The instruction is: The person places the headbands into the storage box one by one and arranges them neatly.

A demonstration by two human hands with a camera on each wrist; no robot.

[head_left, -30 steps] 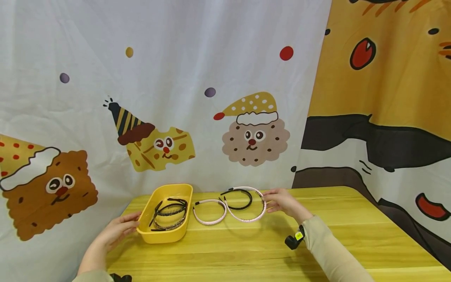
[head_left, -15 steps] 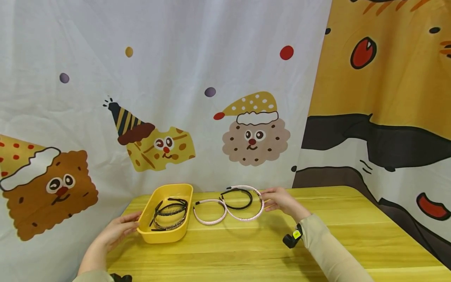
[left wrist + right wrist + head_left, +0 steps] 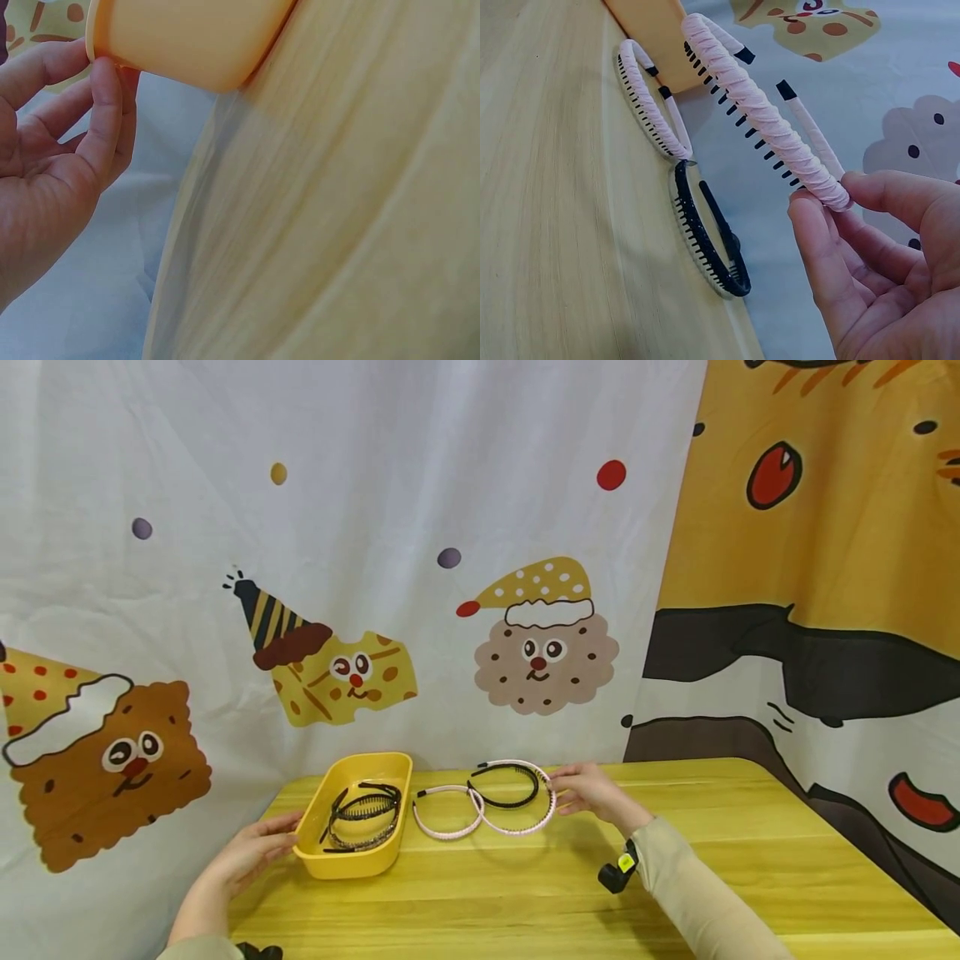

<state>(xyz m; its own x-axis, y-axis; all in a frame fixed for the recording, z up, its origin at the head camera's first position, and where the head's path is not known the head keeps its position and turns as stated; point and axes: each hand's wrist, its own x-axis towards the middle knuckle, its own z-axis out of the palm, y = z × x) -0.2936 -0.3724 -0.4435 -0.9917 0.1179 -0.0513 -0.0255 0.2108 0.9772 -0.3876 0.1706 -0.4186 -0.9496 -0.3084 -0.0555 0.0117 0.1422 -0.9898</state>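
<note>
My right hand (image 3: 596, 795) pinches a pink wrapped headband (image 3: 761, 116) with black comb teeth between thumb and fingers, holding it raised above the table. Below it in the right wrist view lie another pink headband (image 3: 646, 101) and a glittery black headband (image 3: 697, 234), end to end. At the left, my left hand (image 3: 255, 853) pinches the near-left rim of a yellow plastic basket (image 3: 352, 865). Inside that basket rest several dark headbands (image 3: 363, 841), partly overlapping. The left wrist view shows fingertips and thumb at the basket's rim (image 3: 91, 34).
The wooden table (image 3: 480, 902) runs up to a white curtain (image 3: 450, 460) printed with cartoon biscuits and cheese. The basket stands near the table's left edge, beside the loose headbands.
My right hand has shifted slightly to the left with the pink headband, which now overlaps the black one more in the head view. My left hand and the basket stay put.
</note>
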